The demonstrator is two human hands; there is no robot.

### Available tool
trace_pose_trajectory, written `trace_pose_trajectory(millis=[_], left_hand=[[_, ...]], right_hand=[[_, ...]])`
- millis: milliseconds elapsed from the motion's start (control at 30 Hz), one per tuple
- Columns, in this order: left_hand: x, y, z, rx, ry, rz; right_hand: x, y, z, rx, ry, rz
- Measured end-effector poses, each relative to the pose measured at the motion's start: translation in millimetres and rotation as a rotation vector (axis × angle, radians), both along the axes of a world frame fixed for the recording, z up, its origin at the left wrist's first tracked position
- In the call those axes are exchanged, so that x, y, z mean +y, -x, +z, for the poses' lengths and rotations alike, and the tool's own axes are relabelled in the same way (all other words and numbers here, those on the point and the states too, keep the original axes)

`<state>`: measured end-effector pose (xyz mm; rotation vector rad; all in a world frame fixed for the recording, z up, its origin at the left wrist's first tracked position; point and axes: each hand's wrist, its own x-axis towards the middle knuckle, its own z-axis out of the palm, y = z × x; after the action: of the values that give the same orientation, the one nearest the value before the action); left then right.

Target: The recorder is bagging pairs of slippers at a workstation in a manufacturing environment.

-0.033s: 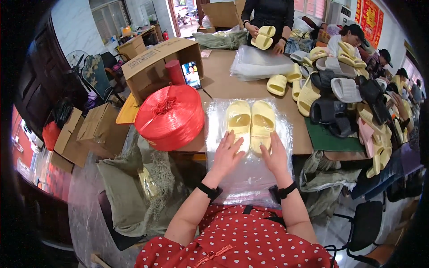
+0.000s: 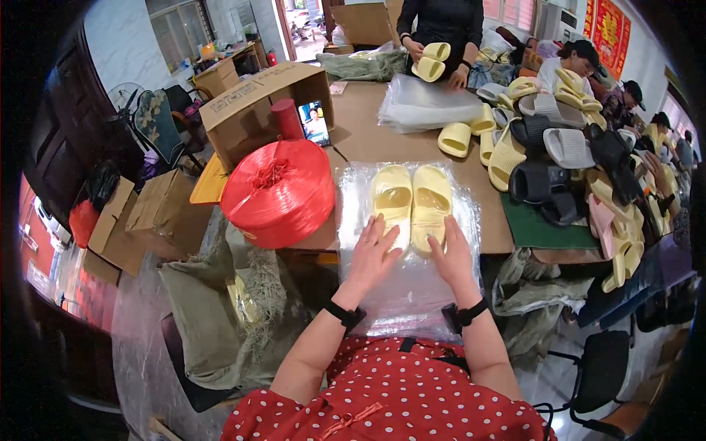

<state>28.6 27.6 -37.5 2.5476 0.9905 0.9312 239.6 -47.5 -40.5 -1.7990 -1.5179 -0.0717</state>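
A pair of pale yellow slide slippers lies side by side on a stack of clear plastic bags (image 2: 397, 294) in front of me, toes pointing away. Shiny film seems to cover the left slipper (image 2: 391, 189); whether it also covers the right slipper (image 2: 431, 192) I cannot tell. My left hand (image 2: 373, 253) rests with fingers stretched out at the heel end of the left slipper. At the heel of the right slipper lies my right hand (image 2: 452, 253), its fingers extended too. Neither hand grips anything.
A big roll of red plastic twine (image 2: 276, 195) stands left of the bags, before a cardboard box (image 2: 257, 103) and a phone (image 2: 314, 123). Piled slippers (image 2: 566, 147) crowd the right. Across the table, a person holds yellow slippers (image 2: 432, 62) beside more clear bags (image 2: 423, 103).
The yellow slippers held by the person across the table have shifted very slightly. My hands and the pair before me stay in place.
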Motion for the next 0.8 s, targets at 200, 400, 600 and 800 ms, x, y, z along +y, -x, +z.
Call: trace_pose_trajectory(millis=[200,400,600,800], left_hand=[[7.1,0.1,-21.2,-0.289,0.042,0.099],[6.7,-4.5,-22.4,-0.236,0.051,0.343],[11.0,-13.9,-15.1,-0.190,0.177,0.356],[19.2,-14.8,-10.5,-0.221,0.180,0.330]], right_hand=[[1.8,3.0,-7.8,-0.015,-0.037,0.002],[2.2,1.1,-10.4,-0.035,-0.064,0.004],[3.5,0.6,-13.5,-0.045,-0.096,0.002],[4.1,-1.2,-14.0,-0.017,-0.089,0.006]])
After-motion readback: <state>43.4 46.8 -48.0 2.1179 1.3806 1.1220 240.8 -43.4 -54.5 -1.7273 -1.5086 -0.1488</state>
